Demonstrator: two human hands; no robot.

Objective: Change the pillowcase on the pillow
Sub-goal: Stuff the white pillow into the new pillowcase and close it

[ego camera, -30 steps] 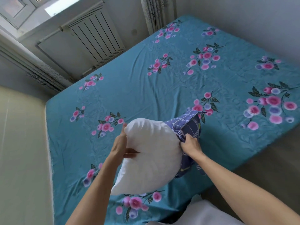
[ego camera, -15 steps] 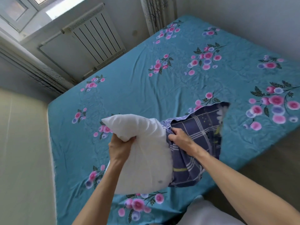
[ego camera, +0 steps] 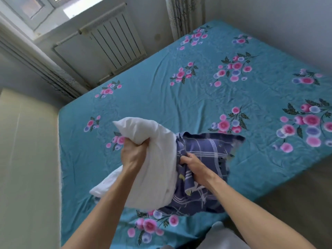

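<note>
We hold the white pillow (ego camera: 154, 169) above the teal floral bed sheet (ego camera: 161, 105). Our left hand (ego camera: 133, 155) grips a bunched fold near its top corner; our right hand (ego camera: 195, 166) clutches the blue plaid pillowcase (ego camera: 203, 150), covering the pillow's right part.

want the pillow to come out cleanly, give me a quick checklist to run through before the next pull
1. Left hand grips the white pillow firmly: ok.
2. Right hand grips the blue plaid pillowcase, fabric bunched in the fist: ok.
3. Most of the pillow is out of the case: ok.
4. The end inside the case is free of snags: cannot tell, hidden by fabric.
5. Open stretch of floral bedsheet beyond the hands: ok.
6. Replacement pillowcase within reach: cannot tell, none identifiable in view.
</note>
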